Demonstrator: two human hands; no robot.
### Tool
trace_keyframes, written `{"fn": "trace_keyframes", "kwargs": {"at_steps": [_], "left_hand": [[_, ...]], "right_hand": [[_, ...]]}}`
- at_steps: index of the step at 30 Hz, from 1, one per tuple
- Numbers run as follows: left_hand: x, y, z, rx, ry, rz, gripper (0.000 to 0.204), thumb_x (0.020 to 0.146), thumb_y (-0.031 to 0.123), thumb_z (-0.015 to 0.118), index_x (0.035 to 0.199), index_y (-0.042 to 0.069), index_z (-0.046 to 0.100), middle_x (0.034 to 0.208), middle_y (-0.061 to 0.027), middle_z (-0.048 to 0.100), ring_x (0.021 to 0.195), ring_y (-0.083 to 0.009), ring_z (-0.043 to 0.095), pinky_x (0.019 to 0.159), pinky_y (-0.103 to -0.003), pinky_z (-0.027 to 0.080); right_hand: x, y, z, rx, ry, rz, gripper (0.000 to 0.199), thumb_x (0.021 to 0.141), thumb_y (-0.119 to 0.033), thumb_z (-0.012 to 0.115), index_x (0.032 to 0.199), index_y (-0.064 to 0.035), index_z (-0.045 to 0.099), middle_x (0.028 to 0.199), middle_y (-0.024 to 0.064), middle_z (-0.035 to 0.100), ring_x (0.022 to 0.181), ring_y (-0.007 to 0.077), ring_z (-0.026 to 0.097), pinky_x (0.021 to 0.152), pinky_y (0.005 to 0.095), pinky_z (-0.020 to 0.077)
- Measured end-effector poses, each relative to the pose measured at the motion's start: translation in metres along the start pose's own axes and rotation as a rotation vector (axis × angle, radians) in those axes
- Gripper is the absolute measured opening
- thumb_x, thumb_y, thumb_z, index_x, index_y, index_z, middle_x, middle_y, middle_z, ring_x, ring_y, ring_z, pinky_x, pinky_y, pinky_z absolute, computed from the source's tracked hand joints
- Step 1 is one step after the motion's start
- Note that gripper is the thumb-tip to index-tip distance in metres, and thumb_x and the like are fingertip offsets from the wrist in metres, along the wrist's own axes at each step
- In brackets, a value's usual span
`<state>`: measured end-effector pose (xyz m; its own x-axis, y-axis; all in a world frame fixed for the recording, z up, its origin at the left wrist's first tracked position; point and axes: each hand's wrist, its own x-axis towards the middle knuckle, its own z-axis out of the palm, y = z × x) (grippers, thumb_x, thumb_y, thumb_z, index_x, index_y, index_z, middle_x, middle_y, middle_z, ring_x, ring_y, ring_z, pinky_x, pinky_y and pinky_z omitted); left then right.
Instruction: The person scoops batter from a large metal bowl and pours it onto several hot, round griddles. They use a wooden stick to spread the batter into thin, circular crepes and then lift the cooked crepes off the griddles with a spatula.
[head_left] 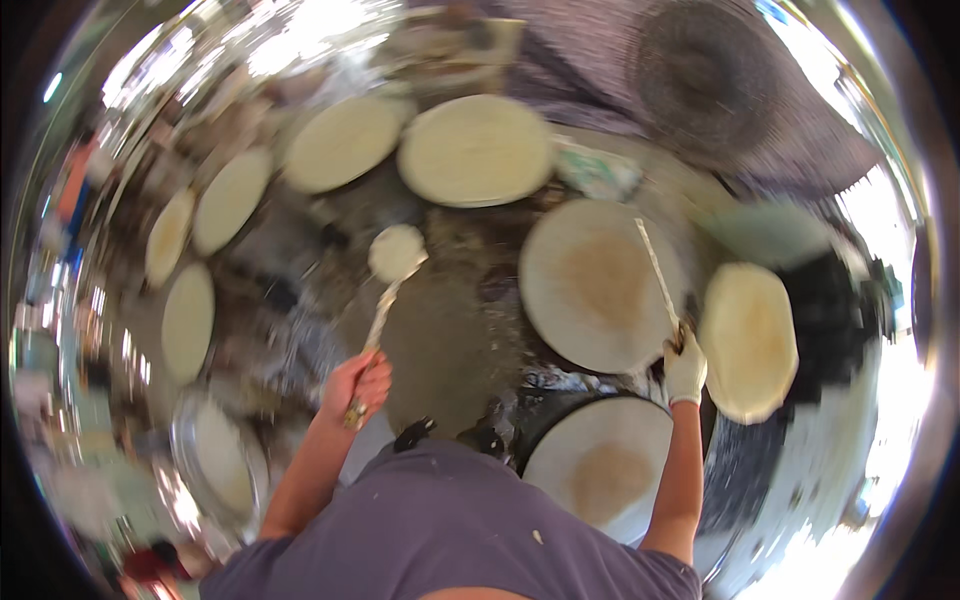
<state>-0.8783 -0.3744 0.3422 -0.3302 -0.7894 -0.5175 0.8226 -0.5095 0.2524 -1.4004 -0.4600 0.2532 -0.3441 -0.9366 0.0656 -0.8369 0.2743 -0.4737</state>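
Note:
My left hand (360,388) is closed round the handle of a ladle (382,312), whose round cup, pale with batter, points away from me over the grey floor. On my right hand (685,365) is a white glove, closed on a thin, pale-crusted stick (657,275). The stick slants up across a round griddle (565,270) with a brownish middle; whether it touches the surface, I cannot tell. Below my gloved hand lies a second griddle (610,470), also brown in the centre. Just right of the glove is a pale yellow flat sheet (750,340).
Several round griddles covered in pale yellow curve round the far and left sides, among them one at the far middle (476,150). A metal basin (220,455) with something pale stands at lower left. Purple-grey cloth (570,60) and a dark round coil (705,80) lie at far right.

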Motion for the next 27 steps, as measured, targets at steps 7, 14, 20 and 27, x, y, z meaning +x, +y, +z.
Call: {"fn": "trace_keyframes", "kwargs": {"at_steps": [7, 14, 20, 27], "left_hand": [[-0.166, 0.035, -0.115, -0.274, -0.056, 0.488, 0.021, 0.098, 0.022, 0.041, 0.092, 0.004, 0.050, 0.065, 0.0017, 0.039, 0.045, -0.0068, 0.036, 0.040, -0.022, 0.034], [-0.347, 0.004, -0.286, -0.435, 0.569, 0.868, 0.010, 0.095, 0.015, 0.046, 0.092, 0.006, 0.047, 0.073, -0.0011, 0.048, 0.051, -0.0085, 0.042, 0.047, -0.024, 0.038], [-0.468, -0.026, -0.482, -0.473, 0.987, 0.716, 0.013, 0.088, 0.015, 0.051, 0.080, 0.007, 0.045, 0.059, -0.0010, 0.043, 0.043, -0.0113, 0.040, 0.038, -0.028, 0.036], [-0.525, 0.003, -0.593, 0.390, 1.523, 0.197, 0.016, 0.086, 0.018, 0.052, 0.082, 0.004, 0.049, 0.059, -0.0063, 0.049, 0.045, -0.0155, 0.049, 0.039, -0.032, 0.042]], "right_hand": [[-0.094, -0.245, 0.179, 0.685, -0.836, -0.182, 0.052, 0.082, -0.004, 0.053, 0.133, -0.0124, 0.046, 0.081, -0.0017, 0.058, 0.051, 0.0051, 0.045, 0.043, 0.0205, 0.0358], [-0.363, -0.485, 0.234, 0.693, -1.427, -0.350, 0.036, 0.090, -0.010, 0.051, 0.125, 0.0000, 0.048, 0.094, 0.0026, 0.061, 0.063, 0.0094, 0.058, 0.053, 0.0232, 0.0455], [-0.579, -0.638, 0.319, -0.122, -1.510, -1.194, 0.040, 0.093, -0.033, 0.047, 0.123, -0.0076, 0.054, 0.078, 0.0126, 0.065, 0.063, 0.0248, 0.062, 0.062, 0.0354, 0.0498], [-0.730, -0.750, 0.439, -0.880, -1.376, -1.536, 0.056, 0.089, -0.052, 0.046, 0.108, -0.0024, 0.062, 0.077, 0.0152, 0.066, 0.071, 0.0250, 0.065, 0.067, 0.0391, 0.0504]]}}
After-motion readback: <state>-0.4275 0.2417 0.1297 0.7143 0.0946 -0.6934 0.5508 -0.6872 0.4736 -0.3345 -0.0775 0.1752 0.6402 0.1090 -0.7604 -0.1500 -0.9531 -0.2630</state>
